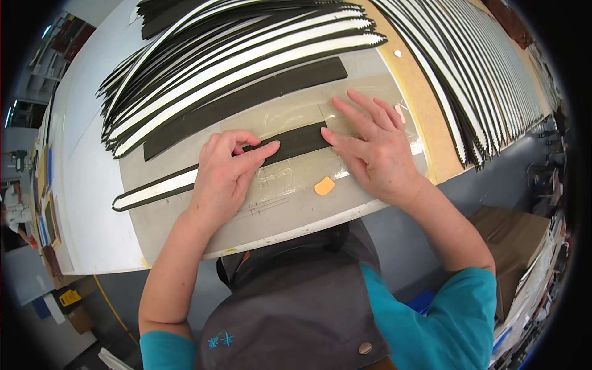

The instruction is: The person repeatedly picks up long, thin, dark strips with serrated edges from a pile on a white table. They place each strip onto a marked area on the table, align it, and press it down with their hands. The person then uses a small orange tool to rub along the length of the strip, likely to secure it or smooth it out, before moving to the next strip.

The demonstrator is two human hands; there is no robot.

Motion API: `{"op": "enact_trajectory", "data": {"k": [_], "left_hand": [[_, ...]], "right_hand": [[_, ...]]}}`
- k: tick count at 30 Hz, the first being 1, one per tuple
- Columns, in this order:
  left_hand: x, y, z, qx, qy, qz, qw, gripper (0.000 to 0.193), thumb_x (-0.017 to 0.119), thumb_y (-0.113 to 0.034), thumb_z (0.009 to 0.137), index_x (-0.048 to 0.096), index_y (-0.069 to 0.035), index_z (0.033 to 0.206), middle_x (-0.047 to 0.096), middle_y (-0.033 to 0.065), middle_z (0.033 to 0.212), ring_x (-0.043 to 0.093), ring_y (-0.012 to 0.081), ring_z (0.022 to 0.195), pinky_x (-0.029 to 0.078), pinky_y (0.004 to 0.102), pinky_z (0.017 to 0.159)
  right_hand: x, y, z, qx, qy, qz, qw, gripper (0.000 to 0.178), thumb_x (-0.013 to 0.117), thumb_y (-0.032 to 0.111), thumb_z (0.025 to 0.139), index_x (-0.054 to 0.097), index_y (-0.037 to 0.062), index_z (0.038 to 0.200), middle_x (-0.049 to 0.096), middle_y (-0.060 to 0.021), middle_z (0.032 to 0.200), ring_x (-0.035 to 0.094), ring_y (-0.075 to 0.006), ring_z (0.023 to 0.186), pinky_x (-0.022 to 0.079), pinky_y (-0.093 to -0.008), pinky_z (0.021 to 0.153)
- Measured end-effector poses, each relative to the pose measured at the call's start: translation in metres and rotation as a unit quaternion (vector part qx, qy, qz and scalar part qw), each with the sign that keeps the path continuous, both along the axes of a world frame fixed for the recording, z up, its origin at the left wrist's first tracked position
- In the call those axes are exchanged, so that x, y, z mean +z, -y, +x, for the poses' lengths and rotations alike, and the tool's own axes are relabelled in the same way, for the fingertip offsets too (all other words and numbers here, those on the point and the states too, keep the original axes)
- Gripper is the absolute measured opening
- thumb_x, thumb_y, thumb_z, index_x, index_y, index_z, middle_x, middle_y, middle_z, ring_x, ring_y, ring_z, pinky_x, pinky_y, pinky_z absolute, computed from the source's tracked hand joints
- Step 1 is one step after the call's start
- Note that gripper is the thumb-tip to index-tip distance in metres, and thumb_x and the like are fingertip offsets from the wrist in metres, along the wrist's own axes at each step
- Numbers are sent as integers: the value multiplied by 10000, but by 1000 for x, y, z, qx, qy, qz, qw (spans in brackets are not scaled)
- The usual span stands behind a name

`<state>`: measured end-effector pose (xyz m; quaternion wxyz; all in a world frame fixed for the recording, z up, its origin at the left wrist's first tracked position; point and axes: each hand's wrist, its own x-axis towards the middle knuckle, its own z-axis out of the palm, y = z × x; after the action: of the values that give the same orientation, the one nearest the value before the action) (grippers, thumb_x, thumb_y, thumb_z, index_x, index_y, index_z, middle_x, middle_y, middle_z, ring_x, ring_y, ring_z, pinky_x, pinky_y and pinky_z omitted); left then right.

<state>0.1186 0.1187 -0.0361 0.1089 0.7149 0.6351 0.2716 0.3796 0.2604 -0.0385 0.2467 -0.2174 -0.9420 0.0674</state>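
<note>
A long narrow strip [161,188], black with a white middle band and a pointed left end, lies on a grey mat [179,225] in front of me. Its right part is covered by, or continues as, a wider black strip [299,142]; I cannot tell how the two join. My left hand [222,172] is closed on the black part, thumb and forefinger pressing at its edges. At the strip's right end the tip of my right thumb touches, while the other fingers of my right hand [377,148] are stretched out and spread over the mat. A small orange block [324,185] lies just below.
Beyond my hands lies a plain black strip [246,108], then a pile of black-and-white strips [246,68]. More such strips [475,80] lie in a long row on a brown board [425,105] to the right. The table's near edge [302,231] runs before my apron.
</note>
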Motion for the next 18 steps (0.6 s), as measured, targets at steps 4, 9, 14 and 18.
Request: {"op": "enact_trajectory", "data": {"k": [4, 9, 14, 18], "left_hand": [[1, 1, -1, 5, -1, 9, 1000, 379, 683, 8, 923, 786, -179, 1236, 610, 48, 1131, 522, 244, 960, 451, 349, 871], [0, -6, 4, 8, -34, 11, 999, 410, 665, -34, 870, 788, -223, 1213, 644, 27, 1166, 573, 263, 988, 465, 413, 939], [-5, 4, 2, -7, -145, 49, 988, 451, 634, -11, 816, 761, -116, 1236, 681, 8, 1351, 583, 275, 1040, 464, 418, 946], [-5, 2, 8, -12, -151, 66, 986, 426, 634, -32, 831, 747, -70, 1241, 695, 5, 1356, 583, 275, 1059, 457, 413, 963]], "right_hand": [[18, 3, -11, 28, 30, -1, 999, 282, 738, 145, 901, 786, 87, 1173, 675, -138, 1383, 558, -305, 1388, 409, -497, 1164], [-8, 16, -34, 131, 36, -27, 990, 402, 631, 213, 979, 690, 17, 1326, 661, -123, 1430, 572, -244, 1387, 376, -452, 1214], [8, 14, -36, 136, 132, -1, 982, 486, 619, 331, 1030, 620, 99, 1457, 580, -48, 1546, 516, -163, 1445, 264, -459, 1291], [8, 5, -19, 98, 185, 15, 978, 507, 567, 413, 1056, 604, 140, 1482, 548, 7, 1578, 482, -151, 1468, 211, -465, 1311]]}}
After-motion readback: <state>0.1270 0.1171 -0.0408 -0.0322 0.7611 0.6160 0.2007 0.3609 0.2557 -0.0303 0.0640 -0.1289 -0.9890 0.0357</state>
